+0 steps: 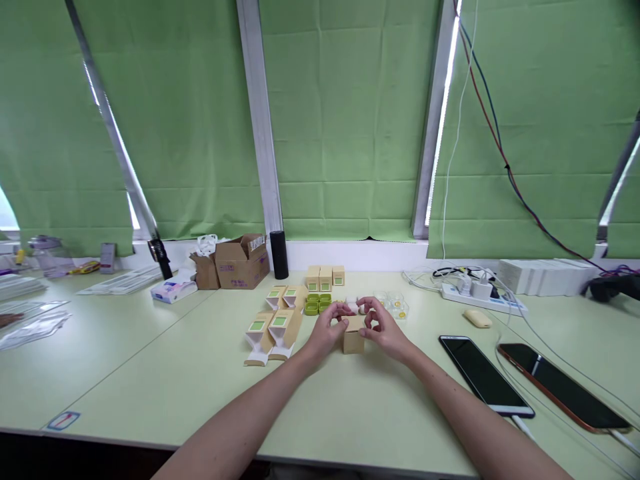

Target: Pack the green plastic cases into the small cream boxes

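Observation:
A small brown cardboard box [354, 343] stands upright on the table in front of me, its top looking closed. My left hand [326, 329] holds it at the upper left, with thumb and fingers bent around the top edge. From the other side my right hand [384, 329] grips the upper right edge in the same bent-finger way. Just left lie several unfolded boxes [257, 341] with green labels and open flaps. Behind my left hand are small green square containers [312, 308]. Clear round pieces with yellow centres [399, 308] lie beyond my right hand. White items between are partly hidden by my fingers.
Three closed boxes [313, 279] stand farther back. A large carton [243, 265], a black cylinder [279, 255] and a tissue pack [174, 289] are behind left. Two phones [483, 373] with cables and a power strip [483, 298] lie right. Another person's hand [10, 319] shows far left.

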The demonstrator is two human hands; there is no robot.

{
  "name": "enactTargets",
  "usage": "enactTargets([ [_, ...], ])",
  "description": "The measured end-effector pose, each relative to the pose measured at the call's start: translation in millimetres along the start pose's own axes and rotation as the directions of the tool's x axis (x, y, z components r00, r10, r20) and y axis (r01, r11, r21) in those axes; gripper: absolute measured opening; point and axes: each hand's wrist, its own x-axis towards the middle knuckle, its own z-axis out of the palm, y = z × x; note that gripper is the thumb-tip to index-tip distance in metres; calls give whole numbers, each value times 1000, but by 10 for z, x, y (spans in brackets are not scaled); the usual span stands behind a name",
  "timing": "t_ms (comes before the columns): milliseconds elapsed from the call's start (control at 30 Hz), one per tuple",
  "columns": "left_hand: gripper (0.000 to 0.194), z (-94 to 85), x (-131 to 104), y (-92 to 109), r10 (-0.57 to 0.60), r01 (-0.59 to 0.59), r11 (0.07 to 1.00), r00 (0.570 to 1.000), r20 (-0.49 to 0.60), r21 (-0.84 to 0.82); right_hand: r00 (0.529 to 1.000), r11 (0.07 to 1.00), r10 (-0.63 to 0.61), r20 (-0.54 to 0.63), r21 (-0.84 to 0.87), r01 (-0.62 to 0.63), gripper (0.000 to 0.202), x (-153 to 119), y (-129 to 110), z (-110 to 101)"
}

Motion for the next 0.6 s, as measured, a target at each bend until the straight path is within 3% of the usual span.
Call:
enactTargets([
  [100, 18, -2, 19, -16, 7, -6, 1000, 999, -52, 20, 1000, 999, 19, 25, -47, -17, 58, 13, 27, -48],
  [300, 17, -8, 56, -59, 4, 3, 999, 984, -177, 39, 985, 979, -4, -172, -202, -32, 40, 66, 113, -108],
  [467, 23, -3, 67, -60, 8, -6, 1000, 987, -162, 10, 999, 994, -16, -51, -108, 10, 46, 21, 9, -88],
  [600, 24, -3, 71, -55, -4, 13, 999, 980, -201, 44, 1000, 992, -8, 14, -126, 9, 56, -11, -47, -46],
])
